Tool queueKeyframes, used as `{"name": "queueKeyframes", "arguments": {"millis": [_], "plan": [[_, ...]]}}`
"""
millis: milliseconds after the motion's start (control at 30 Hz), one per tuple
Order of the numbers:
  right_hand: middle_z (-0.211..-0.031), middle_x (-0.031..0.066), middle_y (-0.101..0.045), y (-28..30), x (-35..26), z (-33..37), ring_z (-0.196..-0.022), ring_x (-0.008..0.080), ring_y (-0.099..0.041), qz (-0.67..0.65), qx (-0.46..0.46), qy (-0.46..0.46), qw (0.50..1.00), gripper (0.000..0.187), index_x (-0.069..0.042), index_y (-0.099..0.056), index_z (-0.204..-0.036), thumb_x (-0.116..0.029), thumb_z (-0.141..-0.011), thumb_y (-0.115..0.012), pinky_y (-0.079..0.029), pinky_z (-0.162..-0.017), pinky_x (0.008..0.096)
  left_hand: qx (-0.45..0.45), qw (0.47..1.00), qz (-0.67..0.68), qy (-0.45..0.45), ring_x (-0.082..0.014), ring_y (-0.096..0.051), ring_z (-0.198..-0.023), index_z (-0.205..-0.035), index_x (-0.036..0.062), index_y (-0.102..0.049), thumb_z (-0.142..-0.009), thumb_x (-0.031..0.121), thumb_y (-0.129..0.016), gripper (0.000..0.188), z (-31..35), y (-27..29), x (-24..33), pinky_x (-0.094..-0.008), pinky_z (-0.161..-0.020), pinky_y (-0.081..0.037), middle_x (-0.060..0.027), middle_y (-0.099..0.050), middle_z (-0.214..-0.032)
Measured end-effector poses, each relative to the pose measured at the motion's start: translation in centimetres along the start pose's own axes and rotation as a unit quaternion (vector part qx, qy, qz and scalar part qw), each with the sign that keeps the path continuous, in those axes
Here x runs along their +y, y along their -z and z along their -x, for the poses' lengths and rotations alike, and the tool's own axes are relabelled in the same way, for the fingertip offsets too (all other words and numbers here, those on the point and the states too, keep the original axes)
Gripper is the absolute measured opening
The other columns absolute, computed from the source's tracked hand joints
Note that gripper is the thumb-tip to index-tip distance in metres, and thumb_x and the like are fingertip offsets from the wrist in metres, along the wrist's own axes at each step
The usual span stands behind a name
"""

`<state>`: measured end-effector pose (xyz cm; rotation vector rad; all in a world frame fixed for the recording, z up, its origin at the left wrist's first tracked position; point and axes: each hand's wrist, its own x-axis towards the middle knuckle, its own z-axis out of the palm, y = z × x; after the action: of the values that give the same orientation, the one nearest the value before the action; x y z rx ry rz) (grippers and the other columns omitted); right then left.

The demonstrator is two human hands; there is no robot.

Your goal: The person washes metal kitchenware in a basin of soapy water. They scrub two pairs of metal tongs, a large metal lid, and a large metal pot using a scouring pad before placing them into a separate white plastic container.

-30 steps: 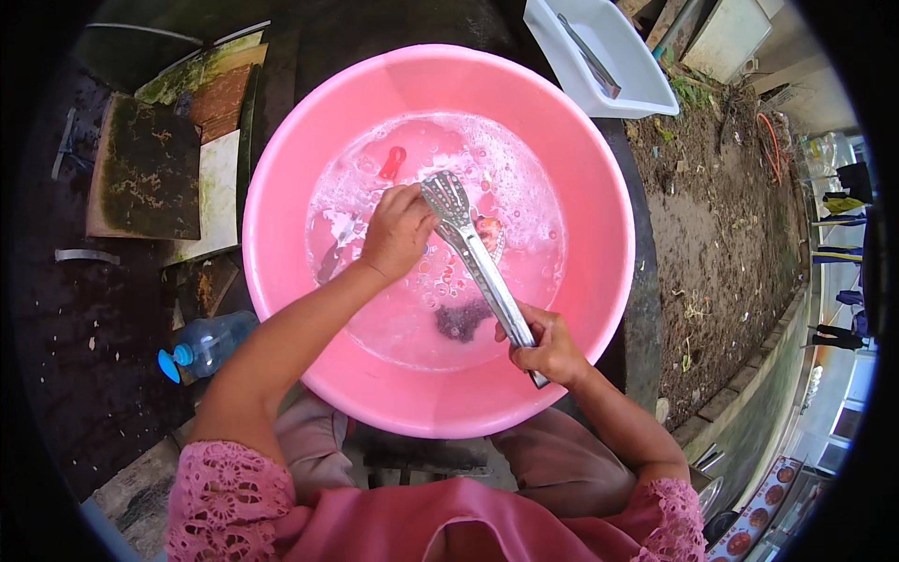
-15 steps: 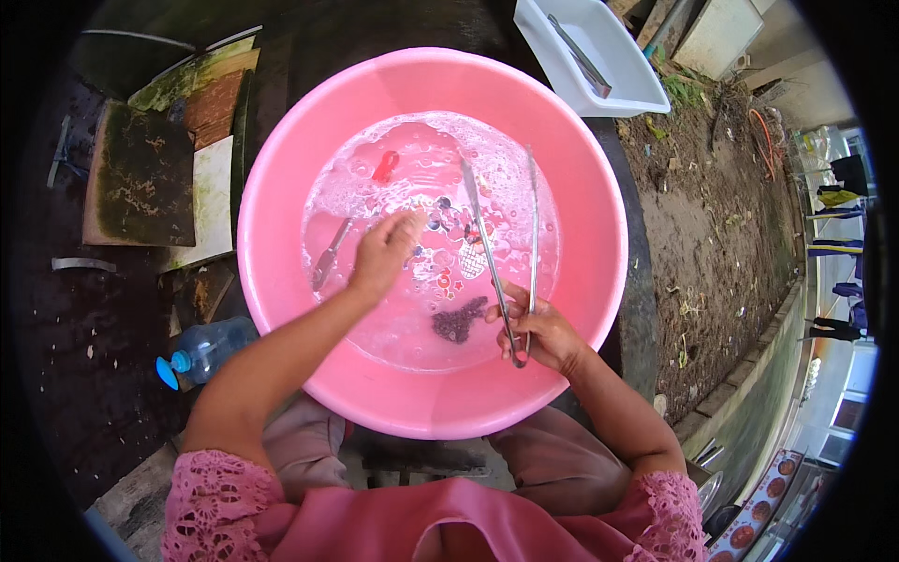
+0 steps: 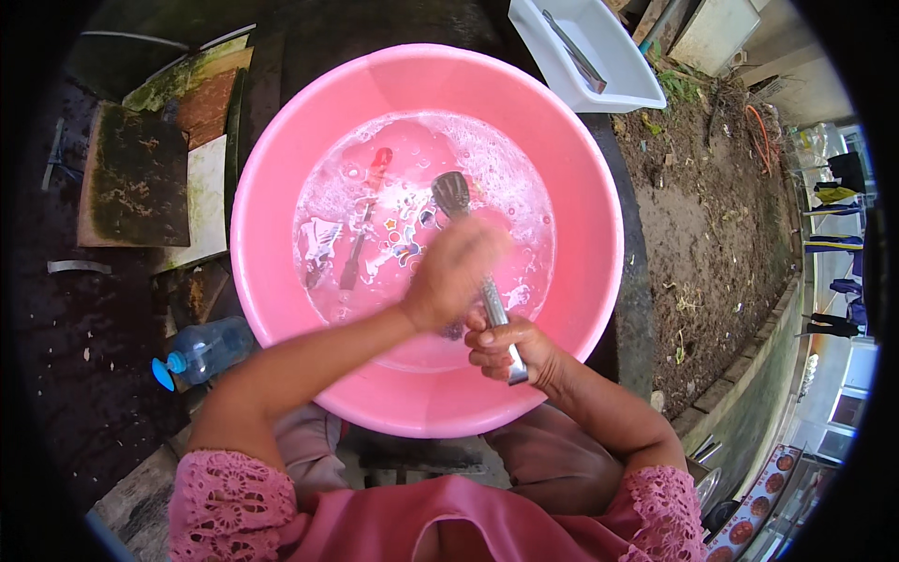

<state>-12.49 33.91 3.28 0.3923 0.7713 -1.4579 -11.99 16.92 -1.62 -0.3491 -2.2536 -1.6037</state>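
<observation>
Metal tongs (image 3: 495,304) held aslant over pink tub (image 3: 585,225) of sudsy water, head end up toward far side. Right hand (image 3: 515,348) clamped round handle end. Left hand (image 3: 459,272) blurred across middle of tongs; from here, can't tell if fingers grip or only brush. Step looks like rubbing down tongs. Next stroke likely calls for firm right hold, left palm following metal. Red-handled utensil (image 3: 365,220) lies in water.
</observation>
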Motion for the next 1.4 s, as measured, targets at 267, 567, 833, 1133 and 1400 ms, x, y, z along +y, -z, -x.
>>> {"name": "queueKeyframes", "arguments": {"millis": [267,567,833,1133,1400], "plan": [[-0.058,-0.0013,-0.036,0.5,0.2,0.7,-0.043,0.0074,-0.037,-0.06,-0.117,-0.055,0.99,0.025,-0.011,-0.039,-0.079,0.003,-0.076,-0.06,-0.032,-0.035,0.0223,0.041,0.997,0.024,0.067,-0.0296,-0.055,-0.095,-0.101,0.0038,-0.062,-0.087,0.019,-0.054,0.022,-2.2,3.5,-2.1,-0.0419,-0.083,-0.043,-0.0124,-0.057,-0.1],[-0.054,0.0009,-0.039,0.7,1.2,0.8,-0.041,0.0089,-0.04,0.032,-0.104,-0.073,0.991,0.027,-0.009,-0.038,-0.079,0.0,-0.077,-0.064,-0.033,-0.034,0.0244,0.056,0.976,-0.198,0.065,-0.0332,-0.051,-0.107,-0.112,0.0028,-0.06,-0.09,0.021,-0.049,0.03,-1.5,4.9,-3.3,-0.0386,-0.095,-0.039,-0.0147,-0.056,-0.114],[-0.053,0.0025,-0.041,0.8,1.4,1.0,-0.037,0.0104,-0.042,0.062,-0.082,-0.1,0.99,0.025,-0.007,-0.041,-0.082,-0.001,-0.077,-0.065,-0.035,-0.034,0.0256,0.01,0.99,-0.054,0.133,-0.0246,-0.056,-0.108,-0.116,0.0041,-0.057,-0.093,0.023,-0.05,0.03,-0.1,6.4,-8.7,-0.0368,-0.093,-0.043,-0.0115,-0.06,-0.11],[-0.058,0.0056,-0.051,2.4,0.5,0.8,-0.04,0.0125,-0.048,0.074,-0.105,-0.056,0.99,0.042,-0.003,-0.044,-0.109,-0.005,-0.074,-0.068,-0.039,-0.038,0.0255,0.109,0.746,0.476,0.452,-0.0178,-0.061,-0.096,-0.124,0.0073,-0.047,-0.083,0.03,-0.066,0.05,0.3,9.4,-3.9,-0.0396,-0.079,-0.052,-0.0079,-0.061,-0.107],[-0.068,0.0015,-0.051,3.6,0.3,0.4,-0.05,0.0077,-0.044,0.439,0.19,0.157,0.864,0.04,-0.003,-0.051,-0.109,-0.039,-0.091,-0.056,-0.037,-0.043,0.0221,0.197,0.827,0.261,0.458,-0.0095,-0.06,-0.08,-0.113,0.0063,-0.057,-0.088,0.029,-0.062,0.035,-0.4,10.0,-5.5,-0.023,-0.061,-0.046,-0.0017,-0.061,-0.095]]}}
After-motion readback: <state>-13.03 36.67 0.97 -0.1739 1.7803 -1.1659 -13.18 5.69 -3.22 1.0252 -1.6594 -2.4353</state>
